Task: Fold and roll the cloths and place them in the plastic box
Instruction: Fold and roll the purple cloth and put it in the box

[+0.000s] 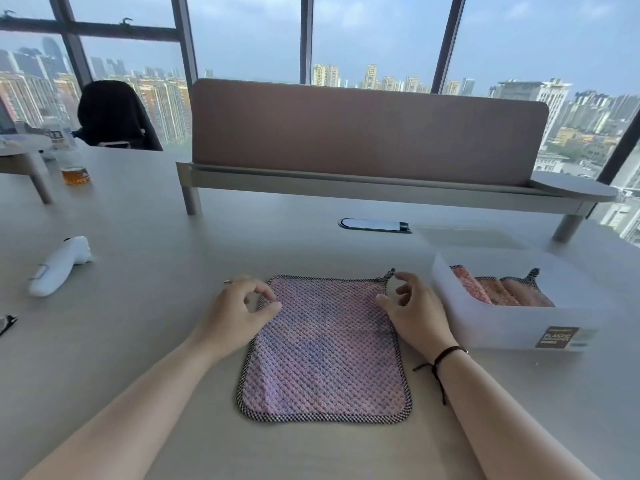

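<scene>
We are spreading the cloth flat on the desk, left hand pinching its far left edge, right hand loosely open at the far right corner, ready to fold; the box is waiting alongside with rolls.

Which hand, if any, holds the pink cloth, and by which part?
The left hand pinches the pink cloth at its far left corner; the right hand holds nothing.

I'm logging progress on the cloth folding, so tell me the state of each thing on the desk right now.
Pink cloth: spread flat, unfolded.
Plastic box: lidless, holding rolled cloths.
Left hand: at the cloth's far left corner, fingers curled.
Right hand: open beside the far right corner.
Glass: upright, amber liquid inside.
</scene>
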`<state>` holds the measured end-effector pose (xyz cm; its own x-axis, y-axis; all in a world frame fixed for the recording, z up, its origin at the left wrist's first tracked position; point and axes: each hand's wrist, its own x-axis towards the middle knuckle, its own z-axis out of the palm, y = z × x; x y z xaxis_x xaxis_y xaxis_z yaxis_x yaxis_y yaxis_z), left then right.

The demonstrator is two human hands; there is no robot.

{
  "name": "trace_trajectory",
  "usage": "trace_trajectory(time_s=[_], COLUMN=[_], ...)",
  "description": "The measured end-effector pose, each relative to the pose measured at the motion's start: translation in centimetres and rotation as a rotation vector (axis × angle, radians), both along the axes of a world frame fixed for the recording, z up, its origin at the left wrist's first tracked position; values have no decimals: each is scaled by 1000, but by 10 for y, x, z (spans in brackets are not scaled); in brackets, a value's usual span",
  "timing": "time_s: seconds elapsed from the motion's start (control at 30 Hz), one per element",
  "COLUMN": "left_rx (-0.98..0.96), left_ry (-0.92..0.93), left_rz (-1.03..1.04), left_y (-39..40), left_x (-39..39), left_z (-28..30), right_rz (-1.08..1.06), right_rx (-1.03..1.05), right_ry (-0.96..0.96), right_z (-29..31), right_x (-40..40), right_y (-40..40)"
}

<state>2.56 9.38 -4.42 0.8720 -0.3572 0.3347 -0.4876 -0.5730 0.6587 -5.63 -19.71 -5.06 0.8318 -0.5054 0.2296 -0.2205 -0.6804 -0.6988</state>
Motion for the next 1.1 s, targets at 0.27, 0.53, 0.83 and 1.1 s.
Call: trace_trajectory(time_s=[0.27, 0.53, 0.83, 1.1], left_rx=[164, 128, -50, -115], left_ry=[-53, -8, -295, -204], left_rz=[-448, -422, -328, -282], left_y=[45, 58, 48, 50], left_x=[-69, -78, -100, -99], left_z=[1, -1, 2, -6], right_rz=[488, 567, 460, 394], right_rx=[-50, -76, 231, 430], right_ry=[59, 53, 2, 16], right_z=[11, 4, 15, 14], right_x=[-103, -127, -138, -145], right_y=[21, 20, 20, 20])
